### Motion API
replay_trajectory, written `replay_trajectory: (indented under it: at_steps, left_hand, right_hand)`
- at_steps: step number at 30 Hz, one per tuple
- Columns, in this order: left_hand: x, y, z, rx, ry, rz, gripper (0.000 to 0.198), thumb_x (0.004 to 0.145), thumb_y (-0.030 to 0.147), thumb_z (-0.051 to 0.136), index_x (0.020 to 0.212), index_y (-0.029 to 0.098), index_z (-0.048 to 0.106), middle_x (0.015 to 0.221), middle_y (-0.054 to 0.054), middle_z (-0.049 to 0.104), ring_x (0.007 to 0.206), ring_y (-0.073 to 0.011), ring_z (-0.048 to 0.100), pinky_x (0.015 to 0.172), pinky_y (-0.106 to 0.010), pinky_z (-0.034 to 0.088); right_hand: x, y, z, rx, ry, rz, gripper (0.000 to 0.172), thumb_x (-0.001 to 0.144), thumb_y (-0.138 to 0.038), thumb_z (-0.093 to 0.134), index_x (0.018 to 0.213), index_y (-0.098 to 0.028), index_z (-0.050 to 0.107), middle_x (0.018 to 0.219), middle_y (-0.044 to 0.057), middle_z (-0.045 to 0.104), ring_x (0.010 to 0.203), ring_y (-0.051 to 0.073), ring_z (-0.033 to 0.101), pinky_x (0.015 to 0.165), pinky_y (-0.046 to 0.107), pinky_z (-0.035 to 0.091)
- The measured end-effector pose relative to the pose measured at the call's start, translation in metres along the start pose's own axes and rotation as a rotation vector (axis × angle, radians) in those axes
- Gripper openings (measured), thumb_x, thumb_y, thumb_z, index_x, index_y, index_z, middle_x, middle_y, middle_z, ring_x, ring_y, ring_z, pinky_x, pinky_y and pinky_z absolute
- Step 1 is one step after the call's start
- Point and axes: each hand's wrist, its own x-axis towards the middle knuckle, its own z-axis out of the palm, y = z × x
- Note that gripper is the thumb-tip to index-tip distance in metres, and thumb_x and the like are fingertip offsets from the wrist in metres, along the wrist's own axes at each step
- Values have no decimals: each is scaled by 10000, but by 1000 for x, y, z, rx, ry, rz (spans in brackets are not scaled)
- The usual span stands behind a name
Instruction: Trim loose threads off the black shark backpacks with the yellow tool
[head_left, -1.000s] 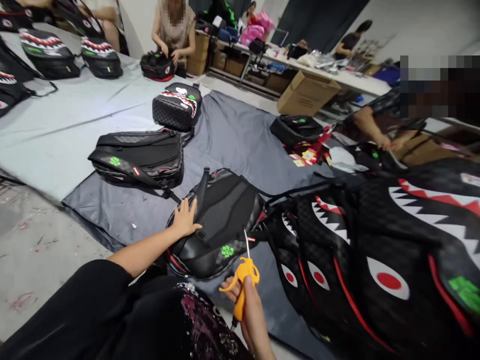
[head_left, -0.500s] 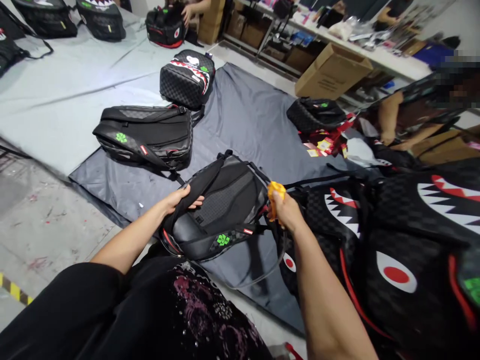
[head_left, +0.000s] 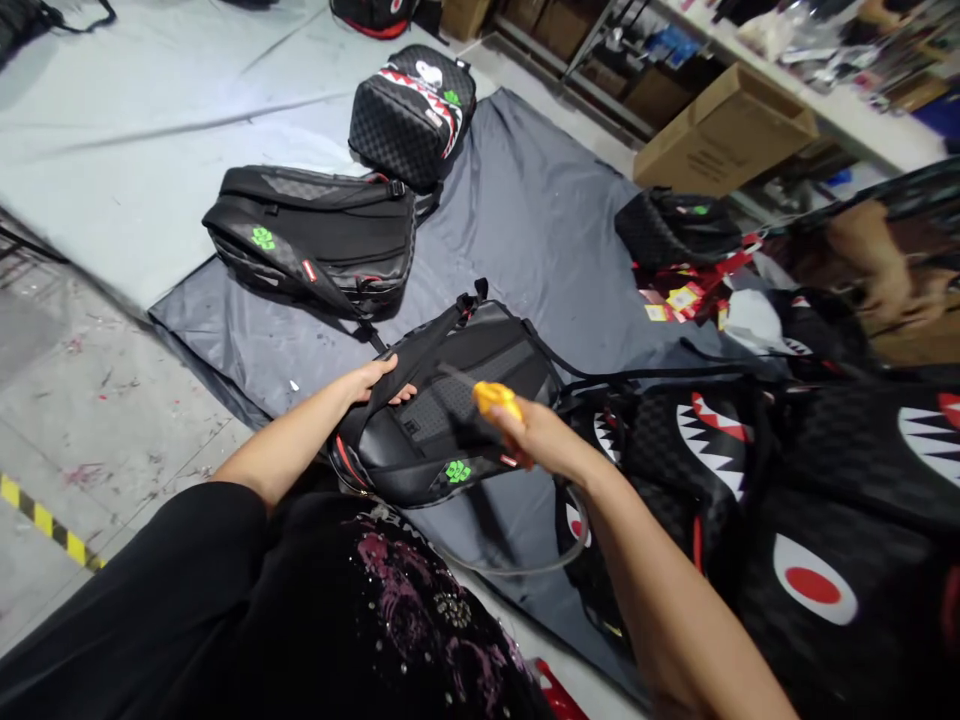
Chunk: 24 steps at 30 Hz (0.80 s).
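Concrete floor with a yellow-black stripe is at the left, and a dark grey sheet lies on it. On the sheet, just in front of the person, lies a black backpack with its back panel up. The left hand is closed around its shoulder strap. The right hand is clenched on a yellow tool, held above this backpack. Further right, shark-face backpacks are piled just beside it.
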Motion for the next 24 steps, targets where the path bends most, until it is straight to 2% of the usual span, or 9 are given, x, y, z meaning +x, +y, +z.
replay_trajectory:
  at_steps: [2,5,7,11,15,16,20,21,24]
  left_hand:
    - [0,0,3,21,14,5,716,1039,536,189,965,48,707,980,-175,749,738,-169,695,620,-222,551]
    - [0,-1,7,53,8,32,690,1039,532,219,922,53,702,837,-157,742,626,-154,659,579,-218,536]
    - [0,0,11,109,29,52,679,1038,527,222,904,63,699,806,-157,733,607,-158,649,568,-225,528]
    - [-5,-2,26,443,196,220,654,1036,515,196,1069,75,679,866,-173,727,680,-202,667,633,-287,542]
    - [-17,-21,57,765,383,461,575,989,554,423,1458,225,463,1171,-143,649,1063,-280,624,918,-399,498]
    - [-19,-27,65,928,451,547,595,976,544,466,1508,287,395,1254,-135,596,1155,-301,573,970,-430,465]
    - [-16,-45,86,1555,633,658,571,989,405,478,1540,339,343,1343,-172,477,1202,-354,492,953,-481,445]
    - [-14,-46,87,1624,628,631,570,982,370,493,1535,323,360,1334,-183,479,1182,-352,498,934,-472,451]
    - [-12,-46,88,1716,615,634,591,948,278,541,1521,281,395,1392,-203,449,1236,-365,460,970,-490,424]
  right_hand:
    - [3,0,-2,-21,-64,23,292,887,-399,668,926,-110,687,475,-43,564,330,64,445,380,152,336]
    - [4,-6,-5,-116,80,65,266,955,-348,567,1016,-100,641,463,-68,534,320,63,449,389,141,303]
    - [3,-13,-5,-156,-19,97,266,979,-356,531,1040,-114,622,501,-54,560,346,82,490,394,155,329]
    - [-5,-22,-1,-258,-17,155,236,1006,-351,477,1063,-147,582,557,-36,575,409,115,540,416,189,392]
    - [-22,-15,-12,-157,-395,194,300,1018,-422,423,1044,-160,567,561,-32,568,421,132,549,422,212,418]
    - [-27,-13,-18,-172,-388,215,308,1017,-426,422,1048,-158,572,565,-29,570,424,135,552,424,214,419]
    - [-48,-3,-36,-414,129,335,303,1007,-372,432,1138,-142,580,578,-17,587,430,131,549,449,212,410]
    - [-53,-1,-37,-407,108,336,314,1004,-386,440,1135,-140,586,587,-9,600,438,132,553,458,213,415]
    - [-62,4,-33,-277,-232,277,352,993,-447,471,1101,-142,608,627,13,642,464,136,569,483,220,436]
